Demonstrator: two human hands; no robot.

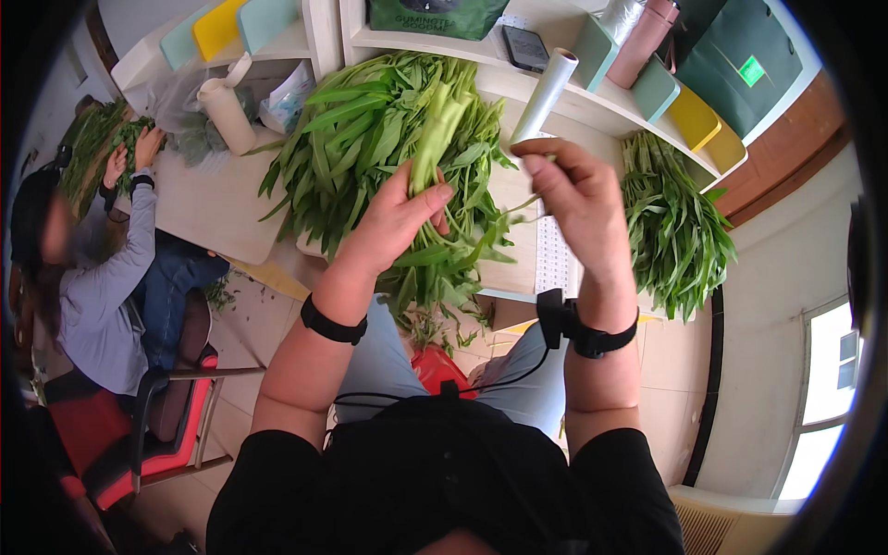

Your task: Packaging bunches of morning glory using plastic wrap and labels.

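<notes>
My left hand is closed around a bunch of leafy greens with thick pale stems; the stem ends point away from me and the leaves hang towards my lap. To its right, my right hand pinches a thin leafy stem between thumb and fingers. A large heap of water spinach-like greens lies on the desk behind and left of my left hand. Another pile of greens, its stems pointing away, is to the right of my right hand. A roll of clear film stands just beyond my right hand.
A co-worker sits at the left, hands among greens. An open beige bottle and plastic bags are on the left desk. The shelf ahead holds a phone, a pink flask and bags. A printed sheet lies on the desk; a red object is on the floor.
</notes>
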